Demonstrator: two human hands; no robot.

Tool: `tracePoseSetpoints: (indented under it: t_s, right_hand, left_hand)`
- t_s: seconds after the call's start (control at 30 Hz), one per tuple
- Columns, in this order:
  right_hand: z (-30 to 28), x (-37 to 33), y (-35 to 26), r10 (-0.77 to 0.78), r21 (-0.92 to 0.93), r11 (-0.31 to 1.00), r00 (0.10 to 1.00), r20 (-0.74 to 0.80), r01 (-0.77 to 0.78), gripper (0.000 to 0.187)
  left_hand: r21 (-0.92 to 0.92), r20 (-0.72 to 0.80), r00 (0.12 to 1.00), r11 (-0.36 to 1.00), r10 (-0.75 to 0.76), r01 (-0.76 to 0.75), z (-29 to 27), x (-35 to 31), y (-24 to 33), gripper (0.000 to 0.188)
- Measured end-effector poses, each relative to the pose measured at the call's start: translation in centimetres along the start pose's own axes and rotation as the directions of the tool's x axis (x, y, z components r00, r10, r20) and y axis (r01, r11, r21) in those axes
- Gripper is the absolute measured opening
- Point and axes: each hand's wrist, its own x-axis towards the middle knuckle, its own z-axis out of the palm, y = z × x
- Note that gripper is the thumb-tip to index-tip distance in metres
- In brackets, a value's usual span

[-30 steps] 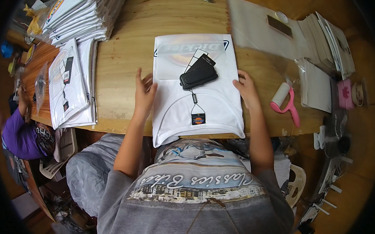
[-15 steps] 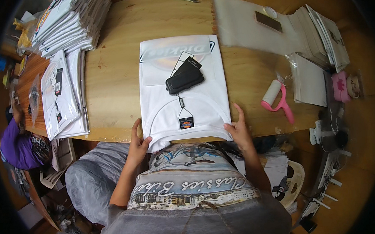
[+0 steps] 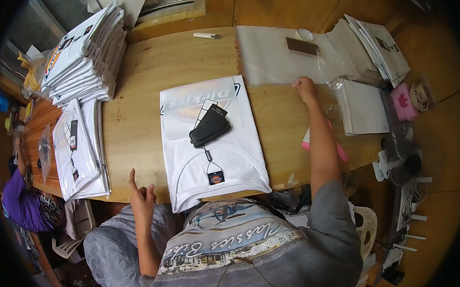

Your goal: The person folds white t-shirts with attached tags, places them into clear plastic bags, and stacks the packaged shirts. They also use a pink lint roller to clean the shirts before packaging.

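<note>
A folded white T-shirt [image 3: 231, 167] lies at the table's near edge, its neckline toward me. On it rest a printed clear sheet [image 3: 179, 112], a black oblong object [image 3: 210, 131] and a hang tag on a cord. My left hand [image 3: 143, 199] is just left of the shirt, touching nothing, index finger stretched and thumb apart. Farther off to the right, my right hand [image 3: 305, 89] has its fingers closed by the near edge of the clear plastic bags [image 3: 267, 63]. Whatever those fingers hold, if anything, is hidden. My right forearm partly covers a pink-handled lint roller [image 3: 340, 151].
At the left stand a tall stack of folded white shirts [image 3: 88, 62] and several bagged shirts [image 3: 80, 156]. A phone [image 3: 302, 46] and tape roll [image 3: 304, 34] lie on the bags. A cutter [image 3: 207, 35] lies far back. Another person in purple [image 3: 27, 198] is far left.
Both hands have let go of the shirt's neck end. My right hand has reached forward to the bags' edge; my left has moved off leftward. The view has tilted up, showing more beyond the table.
</note>
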Motion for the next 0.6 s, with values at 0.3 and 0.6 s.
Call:
tracePoseSetpoints:
  t_s: [0.3,0.6]
  right_hand:
    - [-7.4,5.3,-9.8,-0.022,0.596,0.798,0.993,-0.118,0.088,0.013]
    - [-2.4,0.7,-18.2,0.123,0.86,0.489,0.988,0.098,-0.146,0.018]
  left_hand:
    - [-0.211,0.118,0.96,0.951,0.256,-0.227,4.6,1.4,4.2,0.034]
    - [-0.512,0.457,0.854,0.859,0.249,0.024,21.4,5.8,15.2,0.046]
